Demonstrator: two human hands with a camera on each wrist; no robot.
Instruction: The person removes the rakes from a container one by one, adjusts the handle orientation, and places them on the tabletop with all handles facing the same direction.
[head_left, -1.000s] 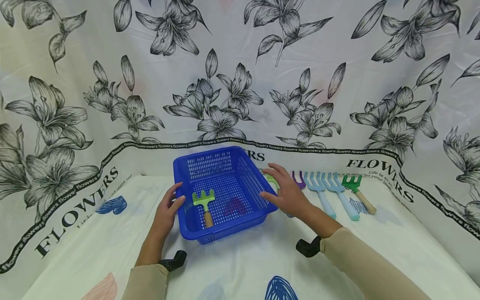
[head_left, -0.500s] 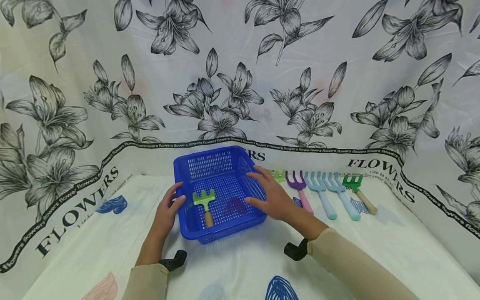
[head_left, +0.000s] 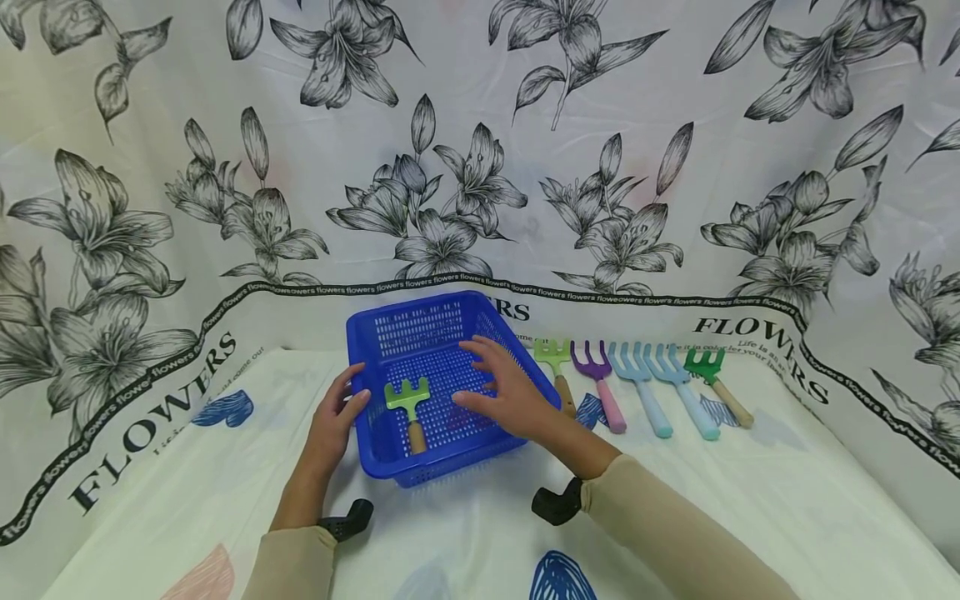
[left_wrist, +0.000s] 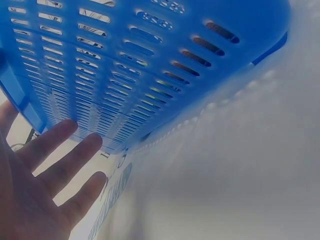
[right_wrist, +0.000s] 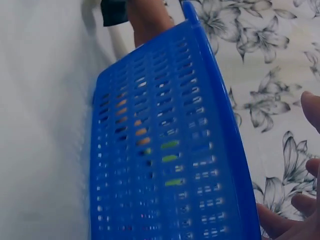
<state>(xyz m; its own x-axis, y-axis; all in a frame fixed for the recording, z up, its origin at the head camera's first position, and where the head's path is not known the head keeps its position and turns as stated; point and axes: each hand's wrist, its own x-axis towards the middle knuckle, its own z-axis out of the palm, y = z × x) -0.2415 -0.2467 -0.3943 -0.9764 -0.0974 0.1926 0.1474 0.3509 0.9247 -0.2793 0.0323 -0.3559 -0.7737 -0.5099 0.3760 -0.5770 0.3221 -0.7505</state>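
My left hand (head_left: 335, 421) rests flat-fingered against the blue basket (head_left: 420, 329) at its nine o'clock wall; my right hand (head_left: 506, 392) hovers spread over its three o'clock rim, holding nothing. Basket sits mid-table, green rake (head_left: 408, 402) inside.

The left hand (head_left: 335, 419) is held forward with its fingers straight and slightly spread, the thumb raised apart from them. The right hand (head_left: 506, 392) is extended forward and to the left, palm down, its fingers (head_left: 480, 354) relaxed and spread. Both forearms are covered by beige sleeves (head_left: 667, 525), and a dark mount (head_left: 555, 502) is worn at each wrist.
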